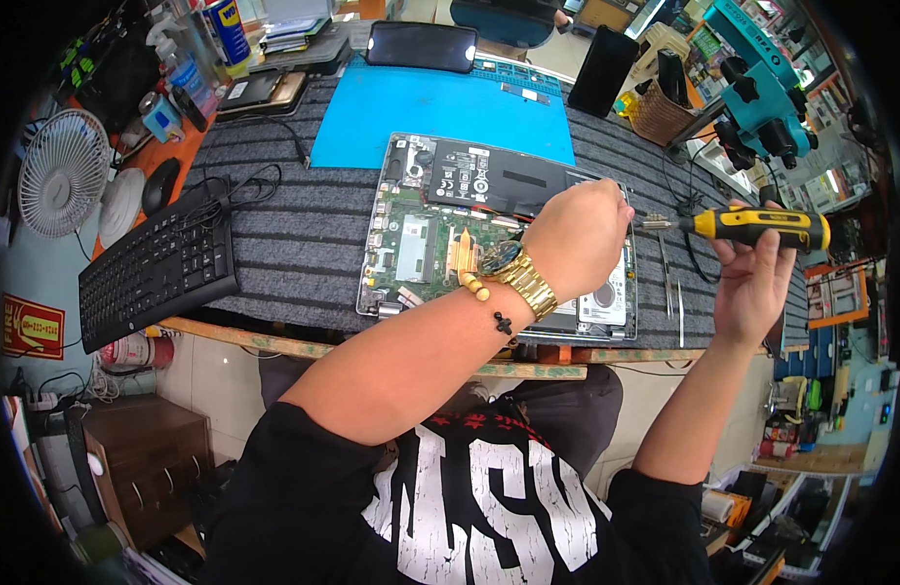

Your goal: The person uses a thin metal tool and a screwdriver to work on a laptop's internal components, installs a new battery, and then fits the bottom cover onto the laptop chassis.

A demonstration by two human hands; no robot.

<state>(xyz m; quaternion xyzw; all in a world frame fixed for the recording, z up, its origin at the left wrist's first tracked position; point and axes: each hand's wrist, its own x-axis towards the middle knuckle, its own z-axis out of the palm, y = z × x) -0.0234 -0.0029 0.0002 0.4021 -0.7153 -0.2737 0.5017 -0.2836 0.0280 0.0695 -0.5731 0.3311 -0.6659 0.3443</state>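
An opened laptop base (384, 210) lies on the striped grey mat, its green circuit board (436, 210) and black battery (499, 177) exposed. A copper heat sink (461, 255) sits on the board, and a silver drive (606, 307) fills the near right corner. My left hand (575, 239) is closed over the right part of the laptop, its fingertips by the tip of a screwdriver; whatever they pinch is hidden. Held level by its yellow and black handle, the screwdriver (762, 228) is in my right hand (747, 288), just right of the laptop.
Slim metal tools (671, 292) lie right of the laptop. Behind it is a blue work mat (440, 112) with a phone (423, 46) at its far edge. A black keyboard (157, 258) and white fan (64, 174) stand left; a teal microscope (767, 102) rises at far right.
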